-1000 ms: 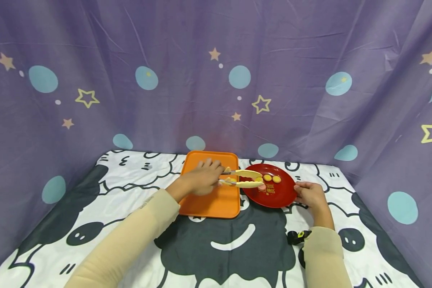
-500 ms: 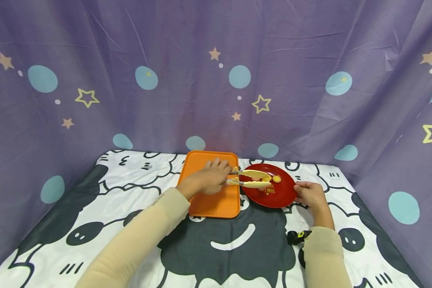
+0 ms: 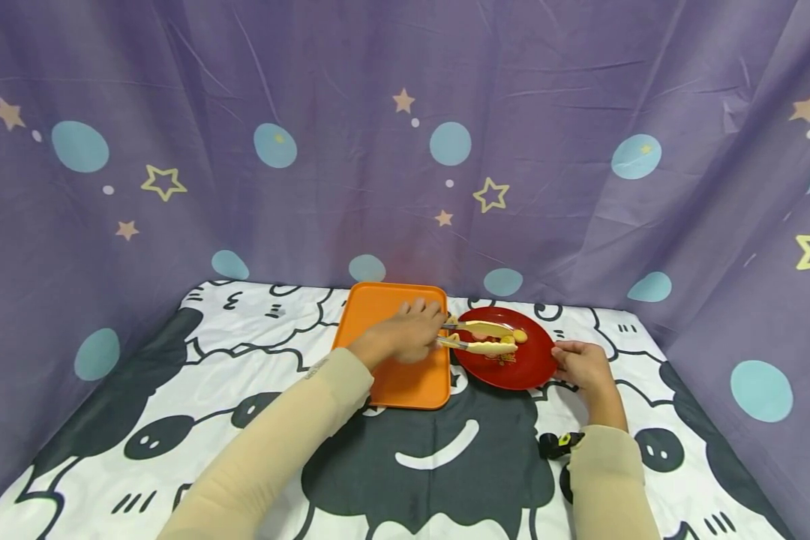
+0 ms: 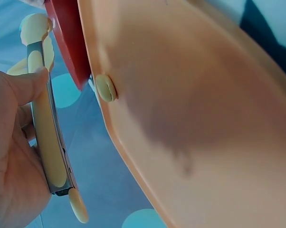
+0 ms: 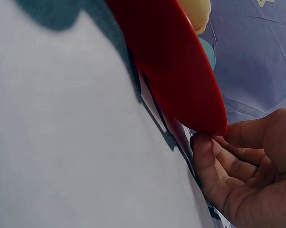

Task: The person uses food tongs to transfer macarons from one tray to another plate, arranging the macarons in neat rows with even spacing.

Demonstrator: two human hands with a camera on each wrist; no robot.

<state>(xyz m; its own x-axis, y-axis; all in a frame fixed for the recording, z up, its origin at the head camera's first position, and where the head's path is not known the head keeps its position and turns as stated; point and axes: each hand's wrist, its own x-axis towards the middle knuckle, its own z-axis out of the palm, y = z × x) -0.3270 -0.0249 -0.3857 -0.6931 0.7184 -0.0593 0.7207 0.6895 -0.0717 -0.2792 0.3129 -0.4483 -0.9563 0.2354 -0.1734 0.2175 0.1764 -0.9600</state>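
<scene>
My left hand grips a pair of food tongs with cream-coloured ends and metal arms. The tongs reach rightward over a red plate, their two tips apart around the small yellow round pieces there, partly hiding them. In the left wrist view, thumb and fingers wrap the cream handle of the tongs. At the plate's right edge, my right hand pinches the rim between thumb and fingers, as the right wrist view shows up close. A small yellow macaron-like piece lies by the rim inside the orange tray.
Under my left hand lies the orange tray, its right edge close beside the plate. A black-and-white cartoon cloth covers the table. Behind hangs a purple curtain with stars and blue spots. A black strap-like object sits at my right cuff.
My left hand has moved right with the tongs, whose tips now reach further over the plate to the rightmost yellow piece. My right hand stays on the rim.
</scene>
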